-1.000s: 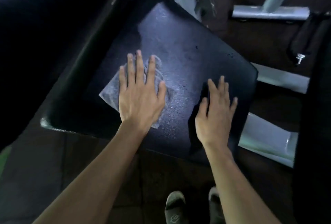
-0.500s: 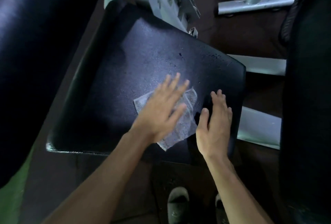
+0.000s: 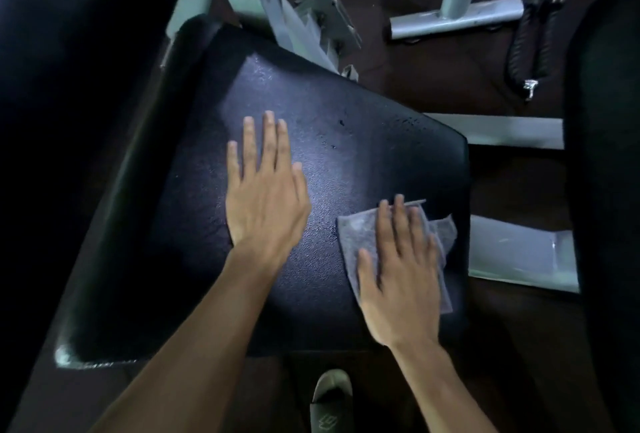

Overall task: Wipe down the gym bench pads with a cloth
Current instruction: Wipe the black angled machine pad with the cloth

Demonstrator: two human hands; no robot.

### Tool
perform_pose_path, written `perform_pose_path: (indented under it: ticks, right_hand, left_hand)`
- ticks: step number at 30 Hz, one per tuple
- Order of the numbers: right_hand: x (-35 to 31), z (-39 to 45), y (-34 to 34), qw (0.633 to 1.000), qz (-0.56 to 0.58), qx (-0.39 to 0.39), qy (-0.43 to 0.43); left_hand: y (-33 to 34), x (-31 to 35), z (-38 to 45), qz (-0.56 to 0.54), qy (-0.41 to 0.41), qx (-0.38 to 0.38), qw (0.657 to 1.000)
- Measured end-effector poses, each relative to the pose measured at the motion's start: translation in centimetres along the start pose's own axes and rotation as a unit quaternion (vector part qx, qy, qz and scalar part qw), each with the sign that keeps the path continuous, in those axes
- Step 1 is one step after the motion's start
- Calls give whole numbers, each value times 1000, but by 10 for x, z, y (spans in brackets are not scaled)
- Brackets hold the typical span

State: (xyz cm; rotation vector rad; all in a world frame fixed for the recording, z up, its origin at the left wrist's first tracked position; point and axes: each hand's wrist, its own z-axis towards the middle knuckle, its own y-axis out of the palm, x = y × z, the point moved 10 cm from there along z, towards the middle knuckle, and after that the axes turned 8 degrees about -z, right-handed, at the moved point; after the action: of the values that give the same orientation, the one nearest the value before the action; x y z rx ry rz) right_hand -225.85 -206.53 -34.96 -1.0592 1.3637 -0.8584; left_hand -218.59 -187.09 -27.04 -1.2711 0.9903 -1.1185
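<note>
On the black bench pad (image 3: 346, 155), seen from the head camera, 2 bare hands lie flat, palms down. The left hand (image 3: 265, 190) rests directly on the textured vinyl near the middle of the pad, its fingers straight, spread a little and gripping nothing. The right hand (image 3: 401, 270) presses on the grey cloth (image 3: 360, 235) near the pad's right edge, fingers extended and lying flat over the fabric rather than curled around it. The cloth is partly folded, with a rumpled corner showing just past the fingertips toward the pad's edge. The pad's surface shines under the light between the 2 hands. Behind the pad rises the pale metal frame (image 3: 277, 7), and another pale frame bar (image 3: 457, 17) stands on the dark floor beyond. Below the pad's near edge, 1 sandal (image 3: 329, 401) shows on the floor.
</note>
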Motion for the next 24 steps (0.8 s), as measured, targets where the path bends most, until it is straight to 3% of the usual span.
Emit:
perform_pose_path:
  ticks: [5,9,14,19,21,24]
  right_hand:
    - [63,61,-3,986,13,7,164]
    - [70,123,-9,974,43,7,221]
    - [-5,194,-21,993,31,24,114]
    - [-49,144,-21,996,20,19,-81]
    - [-44,109,-16,994,19,-8,-105]
    - [-12,81,-8,996,-34,-42,-74]
  left_hand:
    - [7,8,2,11,6,-6,1000]
    - [7,13,1,14,18,3,1000]
    - [6,11,4,19,10,17,1000]
    - [9,12,4,20,13,6,1000]
    - [8,12,4,14,13,6,1000]
    - [6,10,5,6,13,5,1000]
